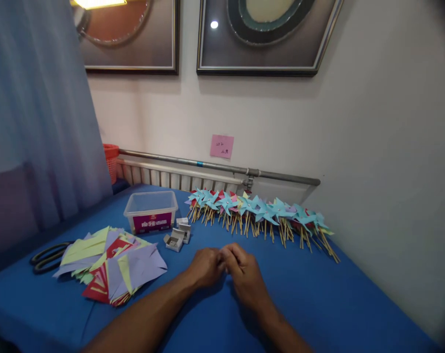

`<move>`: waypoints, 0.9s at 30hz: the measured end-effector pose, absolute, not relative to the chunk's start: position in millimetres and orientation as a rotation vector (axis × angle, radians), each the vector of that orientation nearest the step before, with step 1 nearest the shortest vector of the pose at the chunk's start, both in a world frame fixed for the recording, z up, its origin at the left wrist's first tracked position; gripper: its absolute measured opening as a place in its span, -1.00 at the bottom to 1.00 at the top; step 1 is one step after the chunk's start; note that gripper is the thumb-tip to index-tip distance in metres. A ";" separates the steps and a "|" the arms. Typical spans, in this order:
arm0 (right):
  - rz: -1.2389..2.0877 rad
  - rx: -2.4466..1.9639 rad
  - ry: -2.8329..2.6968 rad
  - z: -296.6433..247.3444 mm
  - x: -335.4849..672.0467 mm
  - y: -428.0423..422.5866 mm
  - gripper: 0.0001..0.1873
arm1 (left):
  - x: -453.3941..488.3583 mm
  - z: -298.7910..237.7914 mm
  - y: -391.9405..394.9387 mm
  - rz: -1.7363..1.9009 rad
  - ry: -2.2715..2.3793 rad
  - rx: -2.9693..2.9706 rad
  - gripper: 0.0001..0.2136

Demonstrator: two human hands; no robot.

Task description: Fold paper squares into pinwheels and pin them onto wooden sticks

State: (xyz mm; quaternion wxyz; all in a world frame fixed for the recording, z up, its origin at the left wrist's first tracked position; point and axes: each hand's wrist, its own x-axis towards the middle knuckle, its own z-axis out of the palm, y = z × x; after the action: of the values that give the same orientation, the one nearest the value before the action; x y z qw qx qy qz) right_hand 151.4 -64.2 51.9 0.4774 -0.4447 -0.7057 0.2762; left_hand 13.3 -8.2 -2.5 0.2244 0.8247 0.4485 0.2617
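Observation:
My left hand (206, 266) and my right hand (242, 268) meet over the middle of the blue table. Both have their fingers curled and pressed together at the tips. Whatever lies between the fingertips is hidden or too small to make out. Left of my hands sits a loose pile of cut paper sheets (144, 264) in purple, yellow, red and green. Small open cardboard boxes (175, 239) stand just beyond my left hand. Past my right hand, a long row of paper pinwheels (264, 212) on thin wooden sticks lies along the back, mostly light blue on top.
A clear plastic tub (150, 202) with a purple label stands behind the paper. Black-handled scissors (47, 257) lie at the left, partly under the sheets. A metal pipe (215, 166) and a radiator (159, 172) run along the wall. A red basket (111, 162) is by the curtain (41, 113).

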 end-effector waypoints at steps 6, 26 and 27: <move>0.678 -1.253 -1.692 -13.8 164.7 -25.9 -0.70 | 10.0 0.7 -4.6 0.614 1.455 2.321 -0.76; 0.752 -1.216 -1.772 -13.4 159.2 -23.1 -0.69 | 4.3 14.9 -14.4 0.302 1.571 2.556 -0.78; 0.747 -1.220 -1.779 -13.5 159.3 -23.0 -0.69 | 1.9 18.0 -20.3 0.261 1.584 2.584 -0.78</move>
State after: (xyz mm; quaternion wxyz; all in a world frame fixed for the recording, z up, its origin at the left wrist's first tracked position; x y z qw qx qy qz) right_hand 159.3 -23.0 -13.5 0.4161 -0.4860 -0.7087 0.2974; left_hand 1.9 -20.3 18.0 0.0495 0.8484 0.5200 0.0858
